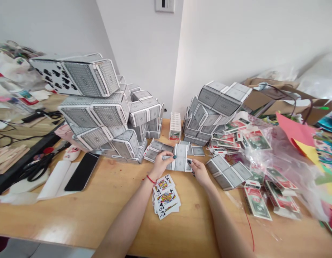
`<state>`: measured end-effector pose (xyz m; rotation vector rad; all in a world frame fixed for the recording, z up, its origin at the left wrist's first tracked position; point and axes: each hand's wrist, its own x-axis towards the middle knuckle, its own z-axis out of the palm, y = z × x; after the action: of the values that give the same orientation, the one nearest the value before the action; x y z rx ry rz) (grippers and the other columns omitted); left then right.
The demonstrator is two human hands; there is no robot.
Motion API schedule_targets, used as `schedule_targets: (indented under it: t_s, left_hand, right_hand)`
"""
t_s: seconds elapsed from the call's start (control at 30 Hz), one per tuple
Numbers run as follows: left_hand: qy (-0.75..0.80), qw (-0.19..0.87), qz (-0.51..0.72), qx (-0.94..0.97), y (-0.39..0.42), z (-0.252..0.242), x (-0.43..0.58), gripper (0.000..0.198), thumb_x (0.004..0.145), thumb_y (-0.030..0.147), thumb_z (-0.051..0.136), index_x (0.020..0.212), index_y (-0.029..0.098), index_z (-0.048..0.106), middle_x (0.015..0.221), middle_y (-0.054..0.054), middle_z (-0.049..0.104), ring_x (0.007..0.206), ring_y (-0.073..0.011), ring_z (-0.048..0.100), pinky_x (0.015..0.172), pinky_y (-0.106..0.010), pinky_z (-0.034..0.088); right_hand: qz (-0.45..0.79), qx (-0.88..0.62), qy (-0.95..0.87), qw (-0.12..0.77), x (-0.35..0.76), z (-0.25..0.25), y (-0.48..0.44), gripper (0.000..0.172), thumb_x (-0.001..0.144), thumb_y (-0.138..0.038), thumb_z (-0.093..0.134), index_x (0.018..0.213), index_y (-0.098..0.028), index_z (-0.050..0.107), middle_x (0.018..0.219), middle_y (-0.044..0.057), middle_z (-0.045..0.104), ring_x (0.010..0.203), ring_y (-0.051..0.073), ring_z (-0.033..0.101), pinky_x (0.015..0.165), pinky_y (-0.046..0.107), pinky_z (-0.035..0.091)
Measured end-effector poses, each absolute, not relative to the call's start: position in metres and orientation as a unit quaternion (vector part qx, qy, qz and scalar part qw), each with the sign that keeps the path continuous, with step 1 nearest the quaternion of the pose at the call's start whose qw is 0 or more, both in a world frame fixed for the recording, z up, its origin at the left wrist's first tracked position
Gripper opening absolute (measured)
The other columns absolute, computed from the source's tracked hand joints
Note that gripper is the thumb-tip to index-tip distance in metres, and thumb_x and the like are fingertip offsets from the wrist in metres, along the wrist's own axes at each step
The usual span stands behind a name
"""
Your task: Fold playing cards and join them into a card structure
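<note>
Between my two hands is a folded playing card piece (180, 157) with grey patterned backs. My left hand (164, 163) pinches its left side, a red string bracelet on the wrist. At its right edge, my right hand (198, 170) grips with thumb and fingers. Loose face-up playing cards (166, 197), with a king, queen and jack of clubs showing, lie fanned below my left hand. Behind the held piece are more folded card pieces (157, 148). A finished-looking card block (228, 172) rests right of my right hand.
Tall stacks of card blocks (98, 111) stand at left and others (218, 100) at right. A stack of card boxes (175, 126) is between them. Opened card boxes (257, 204) and plastic wrap litter the right. A black phone (82, 172) and scissors (41, 166) lie left.
</note>
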<state>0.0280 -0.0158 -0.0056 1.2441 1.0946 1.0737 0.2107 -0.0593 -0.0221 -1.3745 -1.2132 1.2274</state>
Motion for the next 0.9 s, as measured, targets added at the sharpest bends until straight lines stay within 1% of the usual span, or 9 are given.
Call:
schedule_targets:
  t_s: [0.2,0.37,0.47,0.63,0.7,0.77,0.83,0.9]
  left_hand:
    - [0.456,0.535,0.434,0.563,-0.015,-0.009,0.026,0.015,0.066,0.028,0.06,0.077,0.018,0.061,0.081,-0.002,0.06,0.082,-0.0158,0.052,0.077,-0.025,0.037]
    - [0.451,0.505,0.452,0.581,-0.015,-0.011,0.027,0.023,0.065,0.03,0.062,0.085,0.018,0.059,0.089,-0.003,0.059,0.087,-0.0159,0.051,0.08,-0.026,0.038]
    - [0.458,0.529,0.438,0.565,-0.015,-0.015,0.028,0.028,0.062,0.032,0.065,0.085,0.016,0.06,0.088,-0.004,0.061,0.08,-0.0153,0.054,0.073,-0.025,0.041]
    - [0.476,0.591,0.41,0.506,-0.015,-0.02,0.031,0.036,0.054,0.032,0.072,0.083,0.012,0.063,0.074,-0.004,0.064,0.064,-0.013,0.056,0.062,-0.025,0.044]
    - [0.475,0.604,0.408,0.493,-0.015,-0.02,0.031,0.037,0.052,0.03,0.074,0.082,0.011,0.063,0.072,-0.004,0.064,0.062,-0.0127,0.056,0.06,-0.024,0.045]
    - [0.468,0.6,0.411,0.502,-0.016,-0.018,0.031,0.035,0.053,0.028,0.073,0.081,0.011,0.063,0.071,-0.005,0.065,0.062,-0.013,0.057,0.059,-0.024,0.045]
    - [0.46,0.57,0.424,0.533,-0.017,-0.015,0.03,0.029,0.057,0.028,0.071,0.08,0.012,0.064,0.07,-0.005,0.065,0.061,-0.0134,0.057,0.059,-0.025,0.046]
    - [0.438,0.515,0.455,0.58,-0.018,-0.011,0.029,0.02,0.062,0.027,0.067,0.077,0.013,0.065,0.071,-0.005,0.065,0.065,-0.0149,0.058,0.062,-0.028,0.047]
  right_hand:
    - [0.501,-0.547,-0.504,0.442,0.213,-0.024,-0.058,0.04,0.068,-0.056,0.052,0.061,-0.017,0.05,0.047,-0.005,0.037,0.042,0.008,0.028,0.041,0.022,0.021]
    - [0.526,-0.539,-0.493,0.436,0.212,-0.025,-0.059,0.039,0.07,-0.055,0.052,0.059,-0.018,0.046,0.046,-0.006,0.033,0.041,0.007,0.025,0.04,0.021,0.017]
    - [0.535,-0.532,-0.49,0.438,0.21,-0.025,-0.059,0.039,0.071,-0.055,0.051,0.061,-0.018,0.046,0.045,-0.007,0.03,0.04,0.007,0.023,0.039,0.021,0.016]
    - [0.539,-0.529,-0.483,0.444,0.209,-0.026,-0.059,0.039,0.07,-0.055,0.052,0.058,-0.018,0.045,0.044,-0.008,0.029,0.039,0.006,0.022,0.038,0.021,0.016]
    - [0.532,-0.534,-0.472,0.457,0.208,-0.027,-0.059,0.039,0.069,-0.055,0.053,0.059,-0.018,0.046,0.044,-0.008,0.03,0.038,0.006,0.023,0.037,0.02,0.017]
    - [0.519,-0.544,-0.447,0.484,0.206,-0.027,-0.06,0.038,0.069,-0.055,0.054,0.06,-0.018,0.047,0.043,-0.008,0.029,0.037,0.006,0.024,0.036,0.02,0.018]
    - [0.507,-0.55,-0.411,0.521,0.203,-0.026,-0.06,0.037,0.069,-0.054,0.054,0.062,-0.019,0.049,0.043,-0.008,0.029,0.035,0.006,0.025,0.035,0.019,0.019]
    - [0.499,-0.545,-0.374,0.561,0.202,-0.025,-0.059,0.035,0.07,-0.054,0.053,0.066,-0.019,0.052,0.042,-0.009,0.03,0.033,0.006,0.026,0.033,0.018,0.02]
